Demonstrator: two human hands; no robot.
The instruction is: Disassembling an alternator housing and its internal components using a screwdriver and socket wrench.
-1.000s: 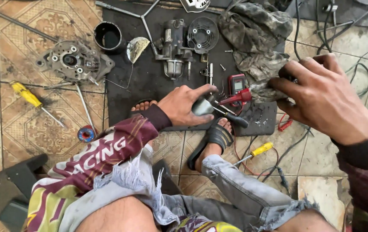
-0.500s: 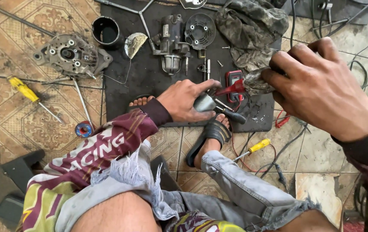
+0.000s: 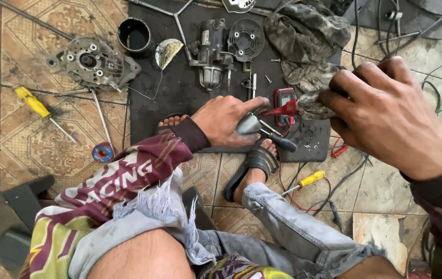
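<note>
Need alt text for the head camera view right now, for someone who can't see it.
A seated person's left hand grips a grey metal part over a black mat while the right hand holds a red probe near a red multimeter. Dismantled motor parts, a rag and yellow screwdrivers lie on the tiled floor.

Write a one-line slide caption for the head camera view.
Seated on a tiled floor, the left hand steadies a grey metal part on a black mat while the right hand holds a red probe.

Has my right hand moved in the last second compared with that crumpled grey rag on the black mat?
Yes. The right hand has moved left, closer to the left hand; it now overlaps the crumpled grey rag.
</note>
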